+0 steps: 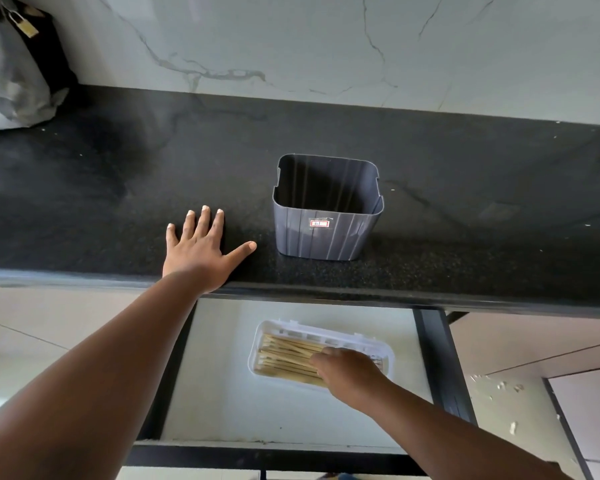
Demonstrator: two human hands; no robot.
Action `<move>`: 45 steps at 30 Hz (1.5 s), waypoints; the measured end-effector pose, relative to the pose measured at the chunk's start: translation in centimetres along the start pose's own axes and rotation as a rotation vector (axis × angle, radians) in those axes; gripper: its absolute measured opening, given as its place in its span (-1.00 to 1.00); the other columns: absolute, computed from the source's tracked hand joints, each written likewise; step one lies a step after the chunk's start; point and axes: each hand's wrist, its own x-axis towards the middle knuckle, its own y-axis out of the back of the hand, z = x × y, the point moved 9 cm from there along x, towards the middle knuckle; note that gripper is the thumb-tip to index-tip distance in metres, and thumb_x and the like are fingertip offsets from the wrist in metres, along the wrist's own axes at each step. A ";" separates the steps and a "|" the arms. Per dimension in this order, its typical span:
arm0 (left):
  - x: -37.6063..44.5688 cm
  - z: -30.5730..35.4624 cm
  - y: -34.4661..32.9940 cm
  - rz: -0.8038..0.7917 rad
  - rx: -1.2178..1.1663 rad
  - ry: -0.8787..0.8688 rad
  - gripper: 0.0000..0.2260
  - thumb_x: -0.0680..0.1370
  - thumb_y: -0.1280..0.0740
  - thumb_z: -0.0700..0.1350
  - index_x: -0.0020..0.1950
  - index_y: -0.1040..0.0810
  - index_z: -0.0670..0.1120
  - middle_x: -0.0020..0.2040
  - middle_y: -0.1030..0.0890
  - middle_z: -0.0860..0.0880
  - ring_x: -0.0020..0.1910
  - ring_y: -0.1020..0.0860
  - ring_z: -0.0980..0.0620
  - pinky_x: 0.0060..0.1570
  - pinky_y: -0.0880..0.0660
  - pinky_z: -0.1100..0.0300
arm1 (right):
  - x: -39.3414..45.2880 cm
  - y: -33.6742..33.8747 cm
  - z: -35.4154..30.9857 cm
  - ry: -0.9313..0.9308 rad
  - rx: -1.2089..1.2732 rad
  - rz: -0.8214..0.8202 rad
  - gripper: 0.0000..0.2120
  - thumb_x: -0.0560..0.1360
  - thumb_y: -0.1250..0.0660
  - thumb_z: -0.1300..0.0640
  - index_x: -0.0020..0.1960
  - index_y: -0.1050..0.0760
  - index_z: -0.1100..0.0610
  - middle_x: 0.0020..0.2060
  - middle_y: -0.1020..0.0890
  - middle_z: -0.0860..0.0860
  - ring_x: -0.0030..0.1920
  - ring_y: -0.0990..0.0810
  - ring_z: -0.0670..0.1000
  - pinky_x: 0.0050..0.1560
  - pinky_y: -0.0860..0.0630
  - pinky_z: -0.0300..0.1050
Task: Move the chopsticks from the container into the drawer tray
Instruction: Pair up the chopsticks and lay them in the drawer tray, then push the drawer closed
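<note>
Chopsticks (288, 358) part-hidden under right hand (347, 372); grip unclear.

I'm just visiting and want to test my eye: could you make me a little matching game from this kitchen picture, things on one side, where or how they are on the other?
Things:
1. container
2. chopsticks
3. left hand
4. right hand

Places or states:
A. lying in the white tray in the open drawer
B. flat on the black countertop, fingers spread
C. upright on the countertop, nothing visible inside
D. resting on top of the chopsticks

Pairs: 1-C, 2-A, 3-B, 4-D
</note>
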 end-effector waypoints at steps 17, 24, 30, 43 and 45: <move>0.0 0.0 -0.1 0.001 0.007 0.002 -0.09 0.39 0.20 0.55 0.60 0.09 0.03 0.61 0.10 -0.03 0.58 0.16 -0.06 0.50 0.19 -0.14 | -0.8 0.4 0.5 -0.045 0.028 0.000 -0.84 0.50 -0.19 0.27 -0.19 -0.31 0.04 -0.19 -0.47 -0.01 -0.21 -0.48 0.07 -0.42 -0.23 -0.17; -0.6 0.1 -0.4 -0.006 0.002 -0.005 -0.14 0.44 0.20 0.49 0.60 0.08 0.01 0.61 0.08 -0.06 0.58 0.13 -0.10 0.51 0.16 -0.10 | -3.2 2.9 0.2 -0.089 0.057 0.174 -0.84 0.56 -0.17 0.16 -0.17 -0.46 0.08 -0.18 -0.61 -0.02 -0.15 -0.59 0.04 -0.13 -0.59 0.05; -4.2 0.4 -0.7 -0.005 -0.020 -0.101 -0.28 0.56 0.14 0.34 0.60 0.08 -0.07 0.61 0.09 -0.11 0.57 0.16 -0.11 0.52 0.17 -0.04 | -8.7 5.6 -1.5 -0.110 0.156 0.370 -0.59 0.56 -0.11 -0.24 0.13 -0.59 -0.03 0.05 -0.66 -0.12 0.05 -0.60 -0.09 -0.03 -0.57 -0.14; -23.8 3.4 -7.1 -0.070 0.016 -0.368 -0.22 0.50 0.22 0.46 0.57 0.14 -0.01 0.57 0.21 -0.06 0.50 0.41 -0.02 0.44 0.41 0.07 | -15.6 2.0 -1.8 -0.013 -0.230 0.599 -0.47 0.63 -0.01 -0.24 0.37 -0.47 0.05 0.36 -0.52 0.00 0.41 -0.43 0.11 0.37 -0.19 0.14; -24.9 3.0 -7.8 -0.045 0.078 -0.336 -0.32 0.58 0.04 0.36 0.53 -0.23 -0.06 0.54 -0.21 -0.09 0.55 0.13 -0.02 0.47 0.17 -0.01 | -16.5 1.5 -1.5 -0.040 -0.245 0.624 -0.45 0.62 -0.02 -0.24 0.41 -0.43 0.07 0.41 -0.46 0.04 0.44 -0.38 0.14 0.35 -0.19 0.21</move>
